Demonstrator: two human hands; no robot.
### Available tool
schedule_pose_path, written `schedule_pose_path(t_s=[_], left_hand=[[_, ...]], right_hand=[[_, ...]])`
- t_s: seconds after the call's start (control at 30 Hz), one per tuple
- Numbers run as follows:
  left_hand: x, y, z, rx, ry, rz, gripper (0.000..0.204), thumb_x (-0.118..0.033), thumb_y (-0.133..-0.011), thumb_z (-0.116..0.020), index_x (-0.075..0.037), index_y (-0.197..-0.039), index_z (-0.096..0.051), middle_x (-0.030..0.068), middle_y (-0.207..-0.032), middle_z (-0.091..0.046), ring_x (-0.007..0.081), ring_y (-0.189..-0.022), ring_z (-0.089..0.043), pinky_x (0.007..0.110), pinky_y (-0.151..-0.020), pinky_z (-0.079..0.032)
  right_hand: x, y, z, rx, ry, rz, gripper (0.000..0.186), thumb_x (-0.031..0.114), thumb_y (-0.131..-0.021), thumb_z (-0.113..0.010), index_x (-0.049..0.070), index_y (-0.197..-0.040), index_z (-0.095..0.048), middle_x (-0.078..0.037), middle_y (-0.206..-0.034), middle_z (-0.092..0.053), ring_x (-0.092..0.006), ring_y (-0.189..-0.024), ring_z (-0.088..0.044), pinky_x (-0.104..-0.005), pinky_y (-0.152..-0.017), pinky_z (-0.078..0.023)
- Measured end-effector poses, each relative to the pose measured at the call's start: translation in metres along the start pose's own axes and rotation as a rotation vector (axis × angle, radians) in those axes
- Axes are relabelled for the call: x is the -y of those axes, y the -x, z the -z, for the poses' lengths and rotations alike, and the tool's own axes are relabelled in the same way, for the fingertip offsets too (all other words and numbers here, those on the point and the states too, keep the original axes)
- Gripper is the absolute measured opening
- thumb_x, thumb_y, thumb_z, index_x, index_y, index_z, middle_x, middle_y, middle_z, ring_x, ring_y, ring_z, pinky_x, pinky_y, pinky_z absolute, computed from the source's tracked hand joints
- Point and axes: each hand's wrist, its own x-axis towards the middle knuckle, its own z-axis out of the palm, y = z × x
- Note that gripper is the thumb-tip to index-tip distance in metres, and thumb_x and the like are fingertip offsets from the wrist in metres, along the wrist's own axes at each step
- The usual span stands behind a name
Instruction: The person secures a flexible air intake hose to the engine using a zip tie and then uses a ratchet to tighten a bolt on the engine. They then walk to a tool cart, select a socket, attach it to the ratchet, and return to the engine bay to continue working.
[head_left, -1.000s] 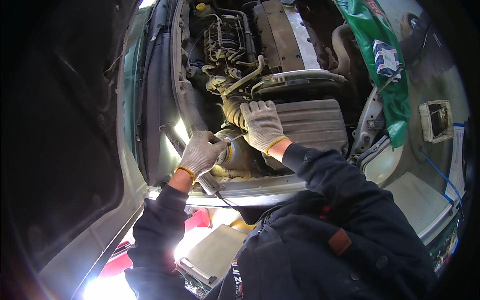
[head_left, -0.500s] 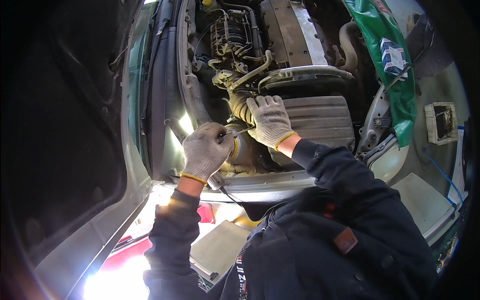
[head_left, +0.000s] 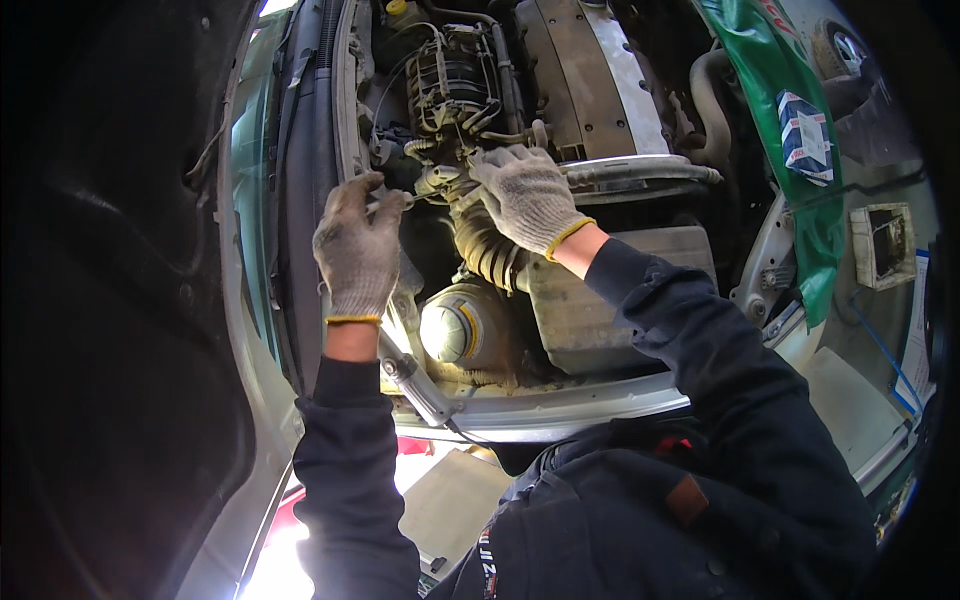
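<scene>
I lean over an open car engine bay in white knit gloves. My left hand (head_left: 358, 250) is closed around a slim metal tool (head_left: 388, 204) whose tip points right, toward the joint (head_left: 438, 183) where the ribbed air hose (head_left: 484, 250) meets the engine. Just right of that joint, my right hand (head_left: 523, 193) lies over the hose's upper end with its fingers curled on it. The tool's tip is partly hidden between the two gloves.
Below the hands are a pale round housing (head_left: 455, 330) and a dusty grey box (head_left: 610, 295). A metal engine cover (head_left: 590, 80) lies farther in. A green cloth (head_left: 800, 130) drapes the right fender. A silver strut (head_left: 418, 388) crosses the front panel. The dark raised hood (head_left: 110, 300) fills the left.
Both hands have moved from beside the round housing deeper into the bay, up to the hose joint. The left hand still holds the slim tool.
</scene>
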Motion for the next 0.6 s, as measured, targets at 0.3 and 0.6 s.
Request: schedule_pose_path(t_s=[0.3,0.6], left_hand=[[0.005,-0.029,-0.022,0.129,-0.098,0.023,0.033,-0.029,-0.105,-0.080,-0.004,-0.126,-0.080,0.0189,-0.123,-0.082,0.0354,-0.110,-0.083,0.046,-0.099,-0.063],[0.006,-0.047,-0.026,0.118,-0.205,0.074,0.034,-0.035,-0.102,-0.081,-0.005,-0.118,-0.080,0.0210,-0.119,-0.082,0.0433,-0.109,-0.080,0.052,-0.098,-0.062]], right_hand=[[-0.014,0.011,-0.005,0.088,0.062,0.088,0.031,0.021,-0.096,-0.079,0.012,-0.125,-0.080,-0.008,-0.123,-0.077,-0.0300,-0.119,-0.070,-0.0480,-0.109,-0.054],[-0.015,0.011,-0.005,0.026,0.044,0.125,0.025,0.022,-0.096,-0.076,0.011,-0.118,-0.080,-0.009,-0.118,-0.076,-0.0289,-0.114,-0.071,-0.0472,-0.108,-0.053]])
